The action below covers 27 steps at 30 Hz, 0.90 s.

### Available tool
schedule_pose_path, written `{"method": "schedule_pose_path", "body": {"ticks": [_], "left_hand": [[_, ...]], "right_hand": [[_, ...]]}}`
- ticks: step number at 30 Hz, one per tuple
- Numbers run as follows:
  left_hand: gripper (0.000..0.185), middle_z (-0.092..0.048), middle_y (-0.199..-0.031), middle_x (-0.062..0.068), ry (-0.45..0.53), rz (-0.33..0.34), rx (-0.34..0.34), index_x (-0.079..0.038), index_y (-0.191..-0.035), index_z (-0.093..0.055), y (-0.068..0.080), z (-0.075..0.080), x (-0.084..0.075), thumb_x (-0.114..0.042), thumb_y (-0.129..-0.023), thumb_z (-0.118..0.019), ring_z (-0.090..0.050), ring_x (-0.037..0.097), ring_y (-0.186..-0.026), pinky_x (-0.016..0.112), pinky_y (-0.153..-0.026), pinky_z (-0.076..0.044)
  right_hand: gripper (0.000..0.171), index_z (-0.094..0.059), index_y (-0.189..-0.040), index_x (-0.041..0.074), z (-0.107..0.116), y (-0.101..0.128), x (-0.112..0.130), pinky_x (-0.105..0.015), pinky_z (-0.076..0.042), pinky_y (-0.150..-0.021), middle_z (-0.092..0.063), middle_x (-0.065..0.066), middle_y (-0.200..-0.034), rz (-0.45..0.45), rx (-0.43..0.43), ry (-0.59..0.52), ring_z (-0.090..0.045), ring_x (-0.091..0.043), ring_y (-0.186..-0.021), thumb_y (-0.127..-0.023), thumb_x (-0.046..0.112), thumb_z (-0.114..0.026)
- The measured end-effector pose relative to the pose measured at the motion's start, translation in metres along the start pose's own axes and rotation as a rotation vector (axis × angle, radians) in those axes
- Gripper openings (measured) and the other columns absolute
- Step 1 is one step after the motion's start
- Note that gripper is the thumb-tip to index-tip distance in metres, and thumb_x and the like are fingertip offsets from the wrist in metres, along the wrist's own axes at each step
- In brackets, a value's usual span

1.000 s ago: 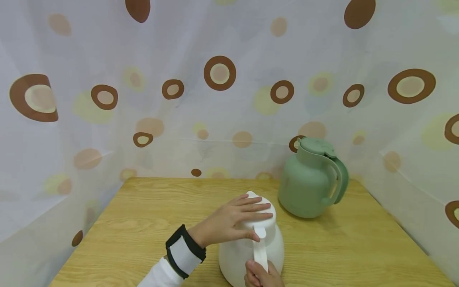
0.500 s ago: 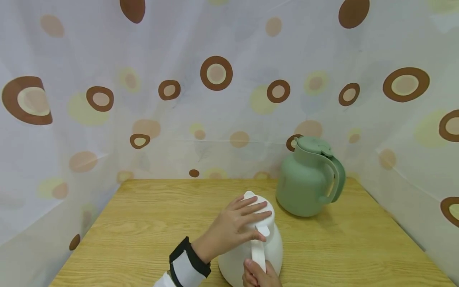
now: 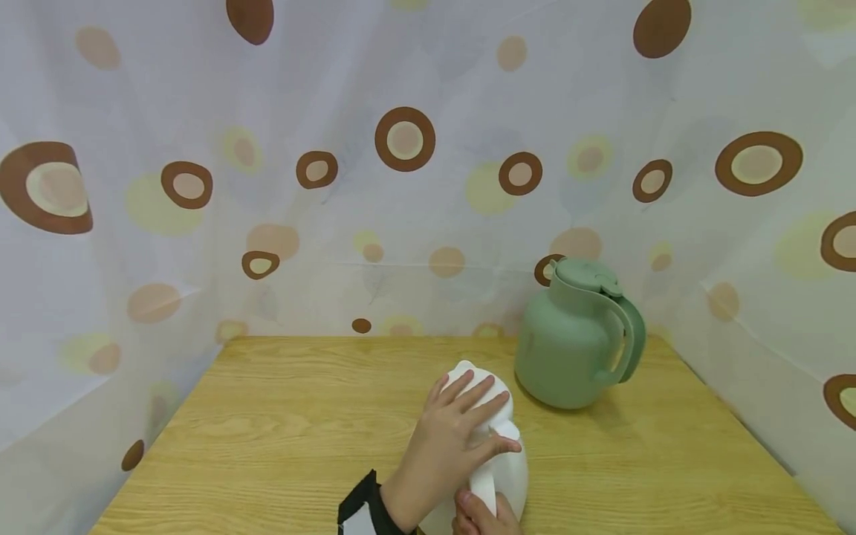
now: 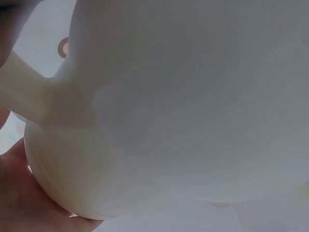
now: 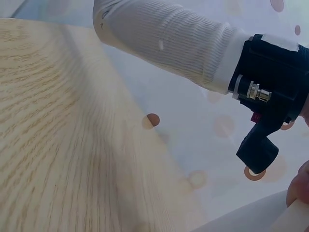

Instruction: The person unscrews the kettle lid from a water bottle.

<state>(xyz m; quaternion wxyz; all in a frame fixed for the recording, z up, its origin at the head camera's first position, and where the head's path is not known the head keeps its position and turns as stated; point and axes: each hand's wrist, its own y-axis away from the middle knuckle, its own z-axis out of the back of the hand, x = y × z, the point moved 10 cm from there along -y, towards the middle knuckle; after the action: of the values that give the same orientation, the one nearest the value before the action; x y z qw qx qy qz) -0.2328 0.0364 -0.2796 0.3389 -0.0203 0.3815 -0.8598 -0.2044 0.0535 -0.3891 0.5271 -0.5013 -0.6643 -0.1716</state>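
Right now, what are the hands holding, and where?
The right hand grips the white jug by its handle; the left hand rests on its lid.

A white ribbed sleeve covers the left forearm, ending at a black wrist strap with a metal connector.
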Motion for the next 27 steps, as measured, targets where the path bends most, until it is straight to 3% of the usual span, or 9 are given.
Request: {"method": "schedule_pose_path", "body": {"ticks": [3, 6, 8, 11, 13, 15, 21, 27], "left_hand": [[0.055, -0.055, -0.125, 0.002, -0.062, -0.003, -0.005, -0.017, -0.119, -0.063, 0.0, 0.001, -0.003, -0.052, -0.076, -0.062, -0.043, 0.022, -0.122, 0.045, -0.1, -0.029], [0.057, -0.056, -0.124, 0.0, -0.122, -0.07, 0.038, -0.02, -0.119, -0.064, -0.005, 0.002, -0.002, -0.058, -0.077, -0.06, -0.045, 0.021, -0.119, 0.041, -0.098, -0.033], [0.056, -0.055, -0.125, 0.0, -0.08, -0.139, 0.101, -0.02, -0.118, -0.063, -0.011, 0.002, 0.003, -0.057, -0.075, -0.064, -0.043, 0.021, -0.121, 0.039, -0.099, -0.032], [0.053, -0.05, -0.13, 0.0, 0.06, -0.233, 0.227, -0.02, -0.116, -0.062, -0.022, -0.004, 0.011, -0.049, -0.073, -0.072, -0.036, 0.019, -0.126, 0.034, -0.102, -0.028], [0.049, -0.048, -0.133, -0.001, 0.164, -0.259, 0.302, -0.02, -0.116, -0.059, -0.027, -0.01, 0.015, -0.043, -0.075, -0.074, -0.032, 0.017, -0.129, 0.032, -0.104, -0.025], [0.046, -0.048, -0.133, -0.003, 0.21, -0.279, 0.329, -0.019, -0.115, -0.057, -0.029, -0.015, 0.017, -0.04, -0.077, -0.072, -0.033, 0.014, -0.128, 0.031, -0.104, -0.024], [0.043, -0.055, -0.124, -0.004, 0.203, -0.289, 0.234, -0.017, -0.112, -0.058, -0.027, -0.014, 0.016, -0.033, -0.075, -0.073, -0.04, 0.013, -0.122, 0.033, -0.103, -0.026], [0.043, -0.056, -0.12, -0.004, 0.132, -0.188, 0.154, -0.017, -0.108, -0.058, -0.024, -0.014, 0.015, -0.034, -0.072, -0.075, -0.044, 0.015, -0.119, 0.036, -0.098, -0.032]], "right_hand": [[0.034, -0.024, -0.06, -0.003, -0.002, 0.0, 0.0, -0.034, -0.007, -0.038, -0.031, 0.008, -0.05, 0.014, 0.012, -0.029, -0.024, -0.003, -0.043, -0.092, 0.006, -0.034], [0.036, -0.024, -0.06, -0.002, -0.008, -0.002, 0.004, -0.033, -0.007, -0.037, -0.02, -0.004, -0.047, 0.062, 0.075, -0.058, -0.016, -0.011, -0.039, -0.094, 0.004, -0.032], [0.038, -0.024, -0.06, -0.002, -0.012, -0.003, 0.006, -0.032, -0.007, -0.035, -0.016, -0.01, -0.048, 0.084, 0.12, -0.077, -0.012, -0.016, -0.039, -0.096, 0.006, -0.032], [0.041, -0.024, -0.06, -0.001, -0.016, -0.004, 0.007, -0.031, -0.007, -0.034, -0.013, -0.013, -0.048, 0.096, 0.169, -0.105, -0.01, -0.02, -0.039, -0.098, 0.008, -0.033], [0.042, -0.024, -0.06, -0.001, -0.016, -0.003, 0.007, -0.03, -0.007, -0.034, -0.013, -0.013, -0.048, 0.093, 0.179, -0.12, -0.009, -0.02, -0.039, -0.099, 0.01, -0.034], [0.043, -0.024, -0.059, -0.001, -0.016, -0.003, 0.008, -0.03, -0.007, -0.034, -0.013, -0.013, -0.047, 0.096, 0.175, -0.126, -0.009, -0.02, -0.038, -0.099, 0.01, -0.035], [0.044, -0.023, -0.057, -0.002, -0.011, -0.003, 0.006, -0.032, -0.006, -0.034, -0.013, -0.015, -0.046, 0.079, 0.089, -0.084, -0.011, -0.019, -0.038, -0.097, 0.01, -0.036], [0.039, -0.023, -0.057, -0.003, -0.008, -0.001, 0.007, -0.035, -0.006, -0.035, -0.013, -0.016, -0.047, 0.106, 0.026, -0.041, -0.012, -0.019, -0.039, -0.094, 0.004, -0.032]]}}
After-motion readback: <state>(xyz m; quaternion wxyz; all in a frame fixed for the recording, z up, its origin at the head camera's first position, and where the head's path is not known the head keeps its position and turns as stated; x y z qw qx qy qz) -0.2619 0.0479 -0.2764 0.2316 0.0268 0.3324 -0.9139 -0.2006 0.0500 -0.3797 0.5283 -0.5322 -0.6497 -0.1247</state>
